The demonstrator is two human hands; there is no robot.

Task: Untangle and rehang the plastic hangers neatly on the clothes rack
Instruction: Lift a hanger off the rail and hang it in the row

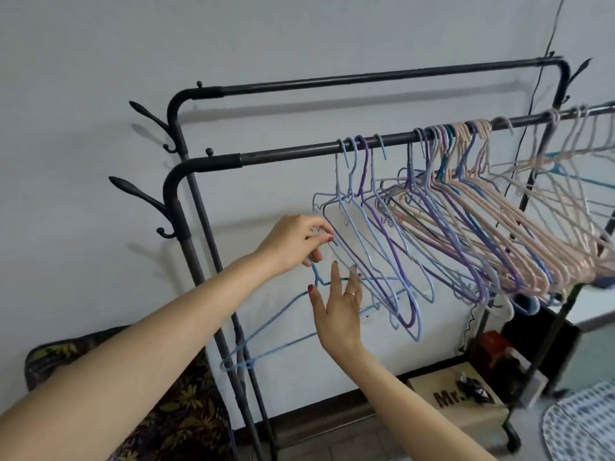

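A black metal clothes rack (299, 151) has two rails. On the front rail hang several plastic hangers: lilac and purple ones (392, 247) at the left, a dense pink bunch (519, 234) to the right. My left hand (296, 242) pinches the hook of a loose blue hanger (266, 327) that dangles below it, off the rail. My right hand (337, 311) is held up with fingers spread, fingertips touching the blue hanger and the lowest lilac hanger.
Side hooks (143, 197) stick out of the rack's left posts. A patterned cushion (166, 404) lies at lower left. A cardboard box (456, 400) and dark items sit on the floor under the rack. A white surface edge (592, 311) is at right.
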